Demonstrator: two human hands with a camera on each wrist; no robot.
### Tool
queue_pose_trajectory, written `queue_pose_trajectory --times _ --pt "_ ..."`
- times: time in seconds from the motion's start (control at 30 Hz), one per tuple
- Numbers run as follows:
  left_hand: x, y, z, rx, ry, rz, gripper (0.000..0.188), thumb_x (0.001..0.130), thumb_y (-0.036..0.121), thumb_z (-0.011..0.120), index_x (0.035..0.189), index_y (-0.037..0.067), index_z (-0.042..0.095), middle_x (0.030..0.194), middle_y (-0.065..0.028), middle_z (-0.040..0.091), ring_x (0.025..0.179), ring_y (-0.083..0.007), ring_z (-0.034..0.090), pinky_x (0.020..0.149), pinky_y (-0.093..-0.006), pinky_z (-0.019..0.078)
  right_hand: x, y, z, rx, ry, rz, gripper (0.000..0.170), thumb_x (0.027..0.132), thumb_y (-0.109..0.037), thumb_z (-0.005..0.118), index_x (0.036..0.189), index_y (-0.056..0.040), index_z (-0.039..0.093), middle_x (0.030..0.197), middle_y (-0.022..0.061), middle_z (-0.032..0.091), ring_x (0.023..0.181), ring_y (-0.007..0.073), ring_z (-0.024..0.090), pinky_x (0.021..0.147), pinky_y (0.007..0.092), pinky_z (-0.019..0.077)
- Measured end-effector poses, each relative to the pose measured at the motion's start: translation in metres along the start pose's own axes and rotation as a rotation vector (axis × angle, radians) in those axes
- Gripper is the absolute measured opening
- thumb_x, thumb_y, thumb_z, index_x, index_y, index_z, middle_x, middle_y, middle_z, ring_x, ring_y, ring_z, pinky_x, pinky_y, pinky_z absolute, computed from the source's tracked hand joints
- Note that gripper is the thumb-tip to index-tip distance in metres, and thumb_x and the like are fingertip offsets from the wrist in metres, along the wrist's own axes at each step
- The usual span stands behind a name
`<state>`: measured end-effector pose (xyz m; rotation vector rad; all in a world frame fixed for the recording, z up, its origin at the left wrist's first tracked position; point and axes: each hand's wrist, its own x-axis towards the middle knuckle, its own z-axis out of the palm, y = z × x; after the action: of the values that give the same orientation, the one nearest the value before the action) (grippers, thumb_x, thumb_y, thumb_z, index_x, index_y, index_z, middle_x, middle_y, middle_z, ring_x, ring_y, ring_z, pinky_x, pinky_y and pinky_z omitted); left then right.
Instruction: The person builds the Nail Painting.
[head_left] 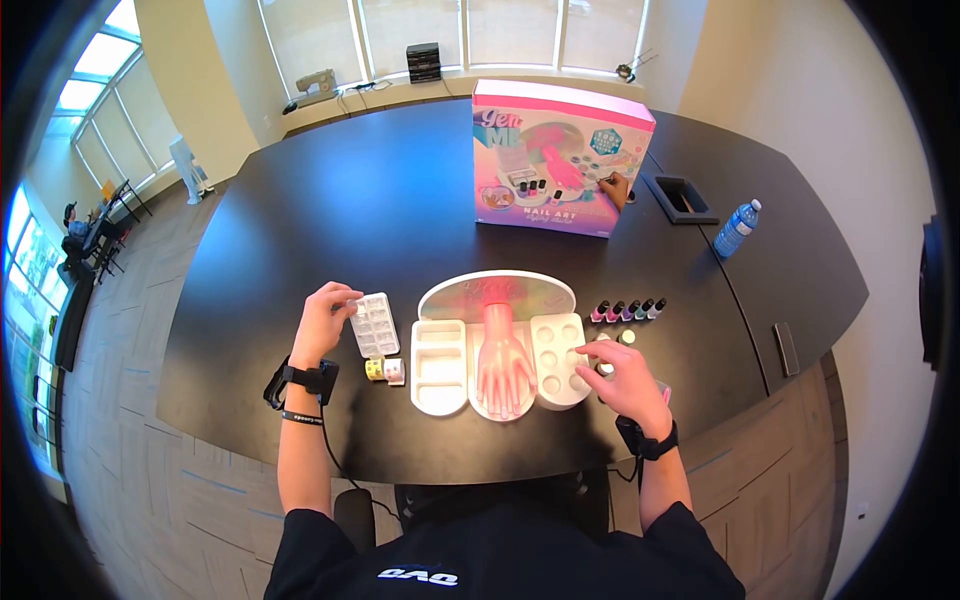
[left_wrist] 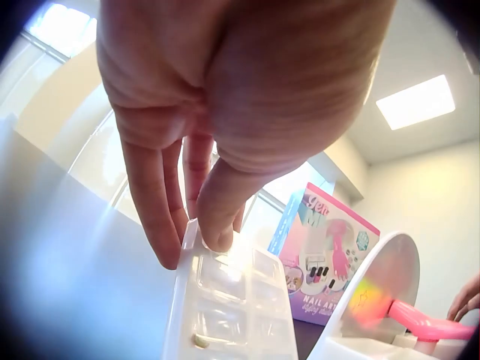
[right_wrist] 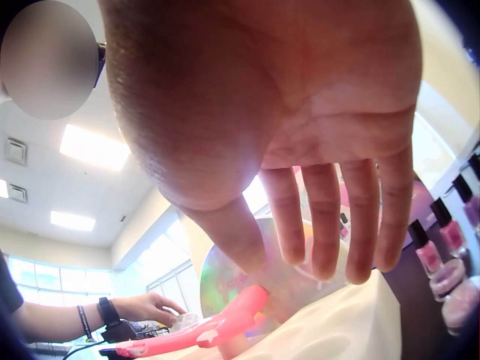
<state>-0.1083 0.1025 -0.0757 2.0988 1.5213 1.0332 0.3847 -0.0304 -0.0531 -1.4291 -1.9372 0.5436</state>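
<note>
At the left of the head view, my left hand [head_left: 328, 318] is at the top edge of a clear compartment case [head_left: 375, 330]. Its thumb and fingers pinch the case's edge in the left wrist view, where small square cells show. My right hand [head_left: 625, 378] hovers by the white tray with round wells [head_left: 560, 372], fingers relaxed and holding nothing. Between the hands stands a pink model hand [head_left: 503, 365] on a white base, with an oval iridescent backboard [head_left: 455, 297] behind it. A white three-section tray [head_left: 438, 402] sits left of the model hand.
Yellow and white rolls [head_left: 385, 371] lie below the case. Several nail polish bottles [head_left: 628, 311] line up at right, with small jars [head_left: 627, 338] nearby. A nail art box [head_left: 560, 165] stands behind. Farther right are a water bottle [head_left: 737, 229] and a dark flat object [head_left: 785, 349].
</note>
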Motion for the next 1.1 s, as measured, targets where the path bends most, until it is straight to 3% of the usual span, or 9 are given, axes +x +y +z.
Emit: queue_pose_trajectory --times 0.27,0.33,0.43,0.57,0.63,0.67,0.97,1.03,1.1 --pt "0.002 0.030 -0.017 -0.055 0.082 0.072 0.023 0.092 -0.006 0.073 0.111 0.002 0.083 0.105 -0.0099 0.077 0.087 -0.0234 0.071 0.078 -0.0339 0.0549 -0.001 0.001 0.001 0.010 0.009 -0.014 0.029 0.094 -0.014 0.082 0.120 -0.0031 0.078 0.104 0.0125 0.077 0.090 0.0285 0.071 0.083 0.0379 0.0565" --pt "0.002 0.036 -0.019 -0.088 0.119 0.053 0.023 0.092 -0.007 0.073 0.112 0.001 0.082 0.105 -0.0102 0.077 0.087 -0.0225 0.072 0.078 -0.0336 0.0561 -0.001 -0.003 -0.002 0.004 -0.033 0.034 0.028 0.096 -0.019 0.080 0.120 -0.0034 0.078 0.115 0.0149 0.080 0.103 0.0342 0.075 0.091 0.0407 0.0581" --pt "0.002 0.048 -0.023 -0.066 0.110 0.077 0.023 0.094 -0.009 0.070 0.114 -0.002 0.081 0.109 -0.0095 0.076 0.095 -0.0186 0.074 0.081 -0.0305 0.0614 -0.002 -0.006 -0.002 0.003 -0.046 0.067 0.029 0.096 -0.019 0.080 0.120 -0.0028 0.078 0.116 0.0156 0.080 0.105 0.0348 0.076 0.092 0.0411 0.0584" --pt "0.004 0.062 -0.023 -0.109 0.150 0.097 0.024 0.092 -0.008 0.073 0.113 0.001 0.081 0.108 -0.0096 0.077 0.092 -0.0208 0.075 0.079 -0.0317 0.0596 -0.004 -0.003 0.001 -0.004 -0.041 0.064 0.029 0.096 -0.019 0.080 0.120 -0.0030 0.078 0.116 0.0155 0.080 0.105 0.0351 0.076 0.091 0.0414 0.0585" --pt "0.006 0.072 -0.021 -0.136 0.168 0.140 0.023 0.093 -0.007 0.074 0.113 0.002 0.081 0.110 -0.0090 0.077 0.092 -0.0197 0.075 0.077 -0.0307 0.0597 -0.005 0.003 0.005 0.007 0.030 -0.027 0.030 0.093 -0.015 0.083 0.121 -0.0037 0.078 0.104 0.0130 0.078 0.085 0.0270 0.070 0.081 0.0370 0.0571" --pt "0.007 0.077 -0.020 -0.137 0.166 0.140 0.023 0.093 -0.007 0.074 0.113 0.002 0.081 0.110 -0.0090 0.077 0.092 -0.0197 0.075 0.077 -0.0307 0.0597 -0.006 0.004 0.005 0.007 0.030 -0.025 0.030 0.093 -0.015 0.083 0.121 -0.0037 0.078 0.104 0.0130 0.078 0.085 0.0270 0.070 0.081 0.0370 0.0571" --pt "0.010 0.101 0.000 -0.139 0.120 0.124 0.019 0.093 -0.005 0.077 0.109 0.004 0.082 0.107 -0.0065 0.077 0.089 -0.0171 0.073 0.074 -0.0281 0.0591 -0.007 -0.001 0.003 -0.010 0.017 0.003 0.030 0.094 -0.020 0.082 0.120 -0.0062 0.079 0.107 0.0126 0.079 0.090 0.0277 0.073 0.083 0.0386 0.0579" --pt "0.010 0.106 0.006 -0.161 0.101 0.148 0.019 0.093 -0.005 0.078 0.109 0.003 0.082 0.107 -0.0065 0.077 0.088 -0.0167 0.073 0.073 -0.0277 0.0595 -0.007 -0.004 0.000 -0.017 -0.047 0.067 0.029 0.096 -0.019 0.080 0.120 -0.0028 0.077 0.118 0.0160 0.079 0.107 0.0350 0.075 0.093 0.0409 0.0583" --pt "0.010 0.110 0.012 -0.174 0.088 0.160 0.019 0.093 -0.005 0.078 0.109 0.003 0.082 0.107 -0.0065 0.077 0.088 -0.0165 0.073 0.072 -0.0274 0.0597 -0.008 0.002 0.005 -0.001 -0.016 0.033 0.030 0.095 -0.019 0.081 0.121 -0.0044 0.078 0.114 0.0140 0.079 0.099 0.0307 0.073 0.088 0.0394 0.0578"
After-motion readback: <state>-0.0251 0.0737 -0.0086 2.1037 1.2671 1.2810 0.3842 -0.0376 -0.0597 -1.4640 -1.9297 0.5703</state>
